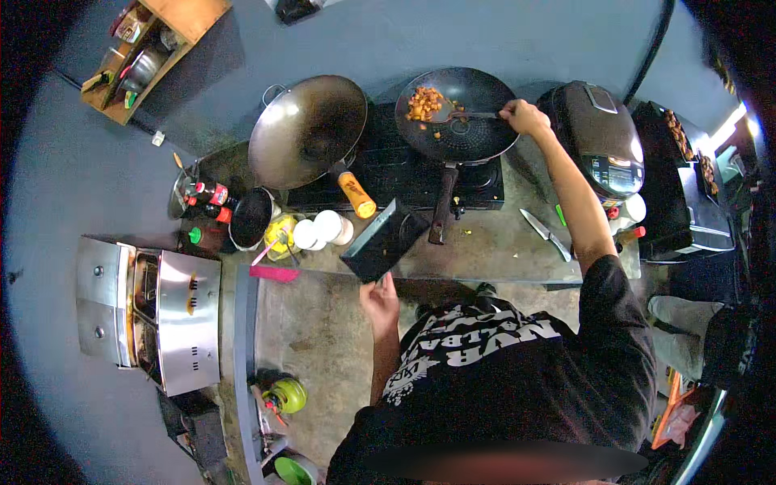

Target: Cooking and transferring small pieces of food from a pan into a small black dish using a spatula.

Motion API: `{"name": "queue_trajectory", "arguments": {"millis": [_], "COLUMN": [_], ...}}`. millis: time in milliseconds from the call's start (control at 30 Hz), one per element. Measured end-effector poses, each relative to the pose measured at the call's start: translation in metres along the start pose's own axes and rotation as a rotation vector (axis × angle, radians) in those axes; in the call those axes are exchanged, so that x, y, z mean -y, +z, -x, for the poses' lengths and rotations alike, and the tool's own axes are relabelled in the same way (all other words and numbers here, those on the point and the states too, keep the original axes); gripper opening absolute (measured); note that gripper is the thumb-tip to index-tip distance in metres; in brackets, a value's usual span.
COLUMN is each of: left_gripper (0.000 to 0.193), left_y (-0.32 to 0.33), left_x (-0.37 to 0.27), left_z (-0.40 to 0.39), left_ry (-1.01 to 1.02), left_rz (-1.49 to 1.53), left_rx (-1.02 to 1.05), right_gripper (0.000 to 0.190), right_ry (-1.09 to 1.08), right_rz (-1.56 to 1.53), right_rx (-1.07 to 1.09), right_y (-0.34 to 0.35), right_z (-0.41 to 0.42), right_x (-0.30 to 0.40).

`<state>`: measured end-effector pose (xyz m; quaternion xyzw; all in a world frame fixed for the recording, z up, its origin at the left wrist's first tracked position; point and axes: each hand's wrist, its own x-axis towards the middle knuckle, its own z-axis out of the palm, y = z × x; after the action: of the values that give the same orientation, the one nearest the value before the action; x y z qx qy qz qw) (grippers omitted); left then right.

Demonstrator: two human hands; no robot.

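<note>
My right hand (525, 116) grips the handle of a spatula (479, 114) over the dark frying pan (461, 142) on the stove. Browned, diced food (424, 104) is heaped at the pan's left side around the spatula's blade, and a few loose pieces lie nearby. Below and left of the pan, my left hand (381, 300) holds a black rectangular dish (385, 239) by its near end. The dish is tilted at the counter's front edge, and its inside is only partly seen. The pan's dark handle (444, 206) points toward me, just right of the dish.
A large wok (309, 133) with a wooden handle (356, 195) sits left of the pan. A knife (545, 235) lies on the counter (503, 254) at right, before a rice cooker (597, 139). White containers (327, 228), a yellow-filled tub (280, 236) and sauce bottles (212, 194) stand at left.
</note>
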<state>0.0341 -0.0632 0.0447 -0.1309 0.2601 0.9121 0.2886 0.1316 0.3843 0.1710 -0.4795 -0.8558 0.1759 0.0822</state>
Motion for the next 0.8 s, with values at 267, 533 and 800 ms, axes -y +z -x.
{"name": "queue_trajectory", "arguments": {"millis": [267,533,800], "left_gripper": [0.024,0.026,0.029], "left_y": [0.017,0.038,0.036], "left_x": [0.020,0.027,0.021], "left_z": [-0.044,-0.051,-0.049], "left_ry": [-0.088,-0.093,-0.125], "left_rz": [0.033,-0.024,-0.001], "left_rx": [0.159,0.223,0.232], "right_gripper": [0.034,0.031,0.026], "right_ry": [-0.102,-0.285,-0.400], "right_rz": [-0.116,-0.226,-0.070], "right_rx": [-0.087,-0.038,-0.040], "right_y": [-0.023,-0.040,-0.026], "right_z": [0.026,0.097,0.155], "right_x": [-0.032,-0.013,0.035]}}
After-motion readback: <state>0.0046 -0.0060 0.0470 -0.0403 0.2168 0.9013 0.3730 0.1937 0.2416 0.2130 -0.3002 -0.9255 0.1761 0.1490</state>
